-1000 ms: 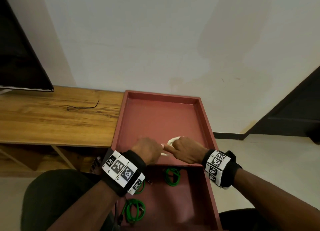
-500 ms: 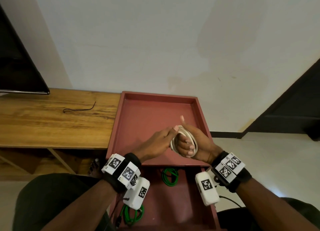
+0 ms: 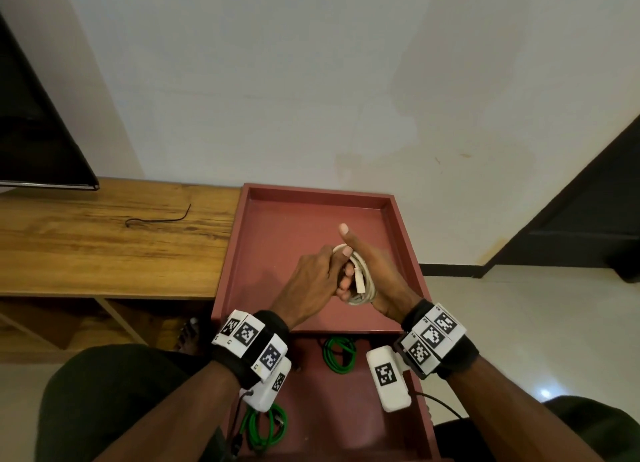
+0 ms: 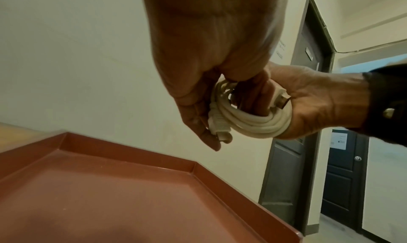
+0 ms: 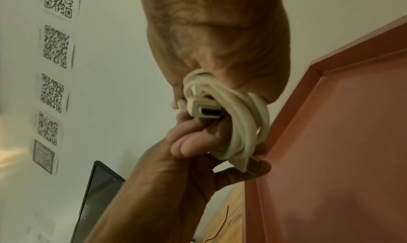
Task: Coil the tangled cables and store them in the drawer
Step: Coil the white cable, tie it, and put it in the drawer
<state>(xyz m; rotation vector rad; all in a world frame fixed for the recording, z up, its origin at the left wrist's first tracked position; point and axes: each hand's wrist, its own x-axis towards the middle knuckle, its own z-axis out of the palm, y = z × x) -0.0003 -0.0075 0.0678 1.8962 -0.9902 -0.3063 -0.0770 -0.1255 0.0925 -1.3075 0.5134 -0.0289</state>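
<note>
A white cable (image 3: 363, 285) is wound into a small coil round the fingers of my right hand (image 3: 372, 271), whose thumb points up. My left hand (image 3: 322, 274) grips the coil from the left, its fingers curled over the loops. Both hands hover above the red tray top (image 3: 277, 240). In the left wrist view the white cable (image 4: 253, 123) shows one plug against the left hand (image 4: 204, 90) and a USB plug by the right hand (image 4: 319, 104). The right wrist view has the white cable (image 5: 242, 118) against the tray (image 5: 330, 142). The open red drawer (image 3: 346, 409) holds two green coiled cables (image 3: 339, 354).
A wooden cabinet top (image 3: 86, 254) lies to the left with a thin black wire (image 3: 156, 219) on it and a dark screen (image 3: 34, 132) at its back. A dark door (image 3: 588, 219) stands at the right. My knees flank the drawer.
The hands lifted the white coil off the tray. My right hand turned palm-up with the coil round its fingers, and my left hand closed in over the loops.
</note>
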